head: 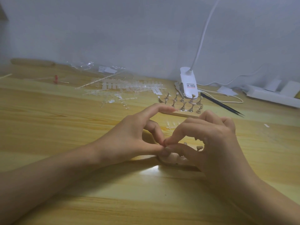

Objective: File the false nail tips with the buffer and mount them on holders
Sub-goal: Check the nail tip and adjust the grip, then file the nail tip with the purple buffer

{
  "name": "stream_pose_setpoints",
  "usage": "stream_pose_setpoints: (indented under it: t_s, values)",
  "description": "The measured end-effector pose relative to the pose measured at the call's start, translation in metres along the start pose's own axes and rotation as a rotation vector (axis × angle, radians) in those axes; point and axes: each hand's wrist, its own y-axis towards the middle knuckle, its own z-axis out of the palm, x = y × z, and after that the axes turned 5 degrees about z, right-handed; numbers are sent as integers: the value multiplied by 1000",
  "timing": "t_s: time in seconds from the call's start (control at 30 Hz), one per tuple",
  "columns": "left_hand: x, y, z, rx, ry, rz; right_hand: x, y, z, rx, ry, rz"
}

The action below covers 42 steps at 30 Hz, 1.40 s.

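My left hand [129,137] and my right hand [215,140] meet fingertip to fingertip low over the wooden table [81,120]. Thumb and fingers of both pinch one tiny pale piece, apparently a false nail tip [164,145], which is mostly hidden. My left index finger sticks out straight. A small gold holder [199,147] lies under my right palm; whether the hand touches it I cannot tell. Behind the hands a wooden base [180,113] carries several upright gold holders [183,103]. No buffer is clearly visible.
Clear strips of nail tips [126,88] and plastic bags lie scattered at the back. A loose tip piece [169,126] sits between hands and base. Black tweezers [222,104], a white clip lamp [189,85], its cord and a power strip [272,93] are at the right.
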Motion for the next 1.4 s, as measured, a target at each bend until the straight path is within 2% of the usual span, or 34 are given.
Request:
stream_pose_setpoints:
  t_s: [0.23, 0.4, 0.73, 0.8, 0.9, 0.97, 1.07, 1.17, 1.27, 1.4]
  values:
    - [0, 0, 0, -17, -8, 12, -7, -4, -7, 5, 51, -2]
    - [-1, 1, 1, -27, 1, 30, -5, -7, -12, -63, -91, -120]
    - [2, 1, 0, -13, 5, 36, -10, -6, -13, -64, -189, -238]
    - [4, 0, 0, -4, -32, 23, -19, 0, -30, -89, -134, -205]
    - [3, 1, 0, 29, 19, 10, -44, 16, -72, -127, 23, -44]
    - [0, 2, -2, 54, 79, 18, -66, 19, -90, -74, 18, 22]
    - [-4, 3, -3, 116, 186, 28, -101, 9, -88, 135, -10, 99]
    - [-5, 1, 3, 112, 281, 29, -118, -1, -73, 310, 81, 142]
    - [-3, 1, 10, 34, 342, -1, -122, 0, -58, 363, 148, 69]
    - [-1, 5, 12, -31, 419, -26, -122, 10, -50, 340, 156, 17]
